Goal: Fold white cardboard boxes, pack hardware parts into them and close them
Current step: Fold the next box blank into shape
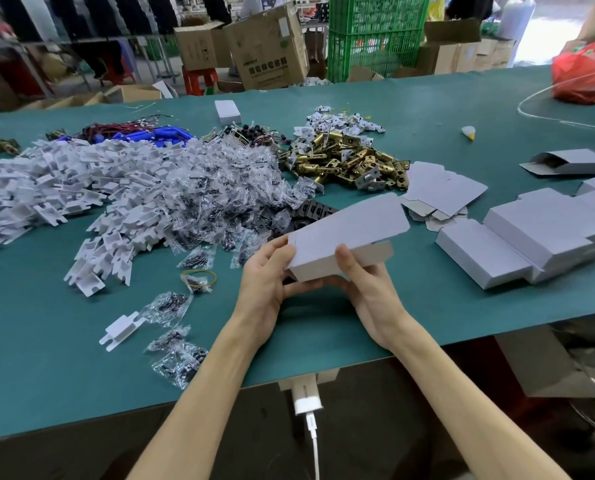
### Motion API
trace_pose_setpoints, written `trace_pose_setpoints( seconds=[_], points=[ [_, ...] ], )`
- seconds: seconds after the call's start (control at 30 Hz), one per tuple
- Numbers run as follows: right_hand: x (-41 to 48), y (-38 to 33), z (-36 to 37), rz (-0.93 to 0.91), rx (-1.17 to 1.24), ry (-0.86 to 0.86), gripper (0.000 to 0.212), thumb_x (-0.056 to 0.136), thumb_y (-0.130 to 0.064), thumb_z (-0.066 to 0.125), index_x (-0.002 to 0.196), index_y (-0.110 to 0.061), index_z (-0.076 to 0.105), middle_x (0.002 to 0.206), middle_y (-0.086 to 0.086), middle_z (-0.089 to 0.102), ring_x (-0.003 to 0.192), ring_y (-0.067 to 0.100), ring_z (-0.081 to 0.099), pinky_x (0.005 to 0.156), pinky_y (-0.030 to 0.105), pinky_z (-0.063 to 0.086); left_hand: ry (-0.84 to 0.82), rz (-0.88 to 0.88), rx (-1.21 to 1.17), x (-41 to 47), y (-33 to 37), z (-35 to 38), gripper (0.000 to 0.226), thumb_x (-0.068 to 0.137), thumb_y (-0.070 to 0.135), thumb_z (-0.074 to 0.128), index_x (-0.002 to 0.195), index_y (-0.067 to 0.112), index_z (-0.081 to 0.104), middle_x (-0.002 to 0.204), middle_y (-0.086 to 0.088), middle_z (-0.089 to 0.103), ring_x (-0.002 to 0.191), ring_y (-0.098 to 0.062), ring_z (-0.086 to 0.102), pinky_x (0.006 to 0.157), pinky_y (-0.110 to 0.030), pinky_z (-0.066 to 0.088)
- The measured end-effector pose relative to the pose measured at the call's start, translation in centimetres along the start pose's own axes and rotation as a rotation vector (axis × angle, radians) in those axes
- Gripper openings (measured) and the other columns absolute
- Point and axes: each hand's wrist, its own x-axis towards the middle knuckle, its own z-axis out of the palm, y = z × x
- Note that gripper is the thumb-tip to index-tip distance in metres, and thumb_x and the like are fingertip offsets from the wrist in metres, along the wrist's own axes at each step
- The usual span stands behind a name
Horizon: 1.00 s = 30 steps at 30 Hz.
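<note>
Both hands hold one white cardboard box (344,233) just above the green table (323,327), its far flap raised and open. My left hand (268,282) grips the box's near left corner, thumb on top. My right hand (365,282) grips its near side, thumb on the top panel and fingers underneath. Brass latch parts (344,157) lie in a heap behind the box. Clear bags of small screws (226,199) and white plastic inserts (64,178) are piled to the left. Black plates (309,211) peek out just behind the box.
Folded white boxes (531,237) are stacked at the right, with flat box blanks (441,192) behind them. Blue cylinders with wires (143,133) lie at the far left. A red bag (583,74) sits at the far right. A charger and cable (308,407) hang at the table's near edge.
</note>
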Motion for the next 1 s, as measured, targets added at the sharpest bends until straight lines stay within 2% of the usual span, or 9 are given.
trace_pose_setpoints(
  seconds=[0.1,0.23,0.43,0.7,0.87,1.0],
  points=[
    [-0.02,-0.22,0.19,-0.002,0.066,0.031,0.068,0.068,-0.059,0.085,0.123,-0.025,0.064,0.117,0.0,0.073,0.111,0.017,0.069,0.083,0.032,0.059,-0.008,-0.035,-0.029,0.06,0.21,0.01,0.04,0.103,0.02,0.059,0.138,0.002,0.059,0.13,-0.022,0.068,0.097,-0.03,0.07,0.066,-0.036,0.064],
    [-0.1,-0.45,0.26,0.006,0.06,0.052,0.078,0.061,-0.061,0.088,0.122,-0.021,0.063,0.116,0.001,0.074,0.113,0.018,0.068,0.089,0.034,0.059,-0.013,-0.04,-0.051,0.25,0.03,-0.04,0.031,0.102,0.013,0.058,0.131,0.004,0.062,0.116,-0.013,0.074,0.089,-0.022,0.072,0.064,-0.032,0.062],
    [-0.14,-0.49,0.11,0.02,0.066,0.06,0.082,0.062,-0.062,0.087,0.127,-0.02,0.06,0.118,0.0,0.073,0.116,0.018,0.068,0.087,0.034,0.059,-0.049,-0.043,-0.064,0.25,0.04,-0.27,0.028,0.103,0.013,0.055,0.13,0.007,0.064,0.113,-0.009,0.076,0.088,-0.02,0.072,0.066,-0.03,0.06],
    [-0.31,-0.46,0.11,-0.003,0.025,0.037,0.069,0.066,-0.056,0.086,0.122,-0.023,0.064,0.116,0.0,0.074,0.112,0.017,0.069,0.083,0.031,0.059,-0.032,-0.023,-0.063,0.28,-0.12,-0.22,0.027,0.103,0.017,0.058,0.127,0.008,0.068,0.109,-0.007,0.076,0.081,-0.017,0.07,0.059,-0.029,0.059],
    [-0.34,-0.55,0.32,-0.025,-0.006,-0.009,0.044,0.068,-0.056,0.083,0.109,-0.04,0.075,0.113,-0.005,0.075,0.11,0.013,0.07,0.083,0.03,0.059,-0.009,-0.012,-0.06,0.37,-0.18,-0.23,0.026,0.102,0.018,0.06,0.123,0.008,0.072,0.11,-0.008,0.076,0.081,-0.017,0.069,0.054,-0.027,0.056],
    [-0.35,-0.64,0.33,-0.04,0.005,-0.009,0.042,0.069,-0.058,0.082,0.108,-0.043,0.074,0.114,-0.007,0.075,0.111,0.012,0.07,0.082,0.029,0.059,-0.012,-0.009,-0.062,0.36,-0.2,-0.31,0.027,0.102,0.018,0.06,0.123,0.007,0.072,0.111,-0.01,0.076,0.081,-0.017,0.07,0.054,-0.027,0.057]
  ],
)
